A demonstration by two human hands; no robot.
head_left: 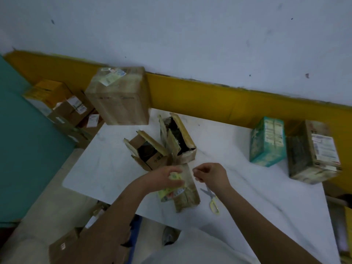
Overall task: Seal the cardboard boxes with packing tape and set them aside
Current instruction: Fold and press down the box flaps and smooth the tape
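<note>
While the left hand (163, 178) curls its fingers round a pale yellow tape roll (174, 176) atop a creased, oblong brown cardboard box (187, 197) on the smooth white surface (257, 187), the right hand (209, 175) beside it presses its fingers together, on what I cannot tell, with yellow-handled scissors (211, 200) just beneath them.
</note>
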